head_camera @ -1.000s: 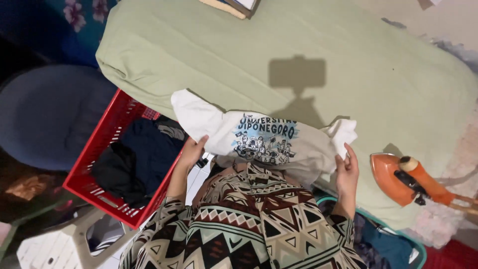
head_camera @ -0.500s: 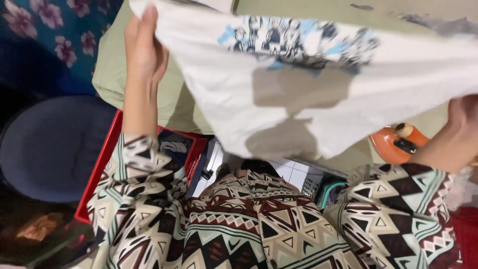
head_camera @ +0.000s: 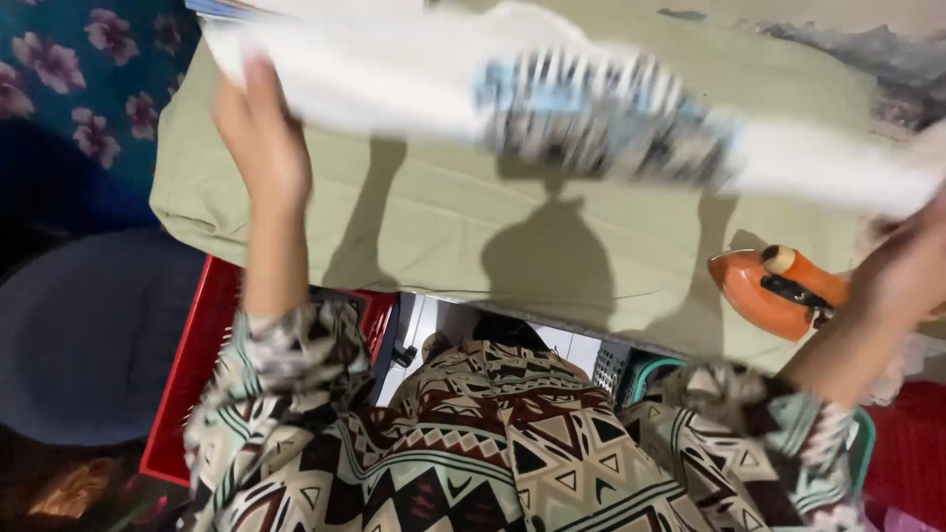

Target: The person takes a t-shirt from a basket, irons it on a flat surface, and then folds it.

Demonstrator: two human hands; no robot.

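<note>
A white T-shirt with a blue and black print is stretched out in the air, blurred by motion, above a light green padded surface. My left hand grips its left end, raised high. Its right end is gripped by my right hand at the frame's right edge. Both arms wear patterned sleeves. The shirt casts shadows on the green surface below.
An orange iron rests on the green surface near my right hand. A red plastic basket stands at lower left beside a dark round seat. A teal basket shows below the surface's edge. Floral fabric lies at upper left.
The shirt lay bunched on the green surface a second ago. Both hands lifted it and spread it wide; it has now swung higher and flatter, away from me.
</note>
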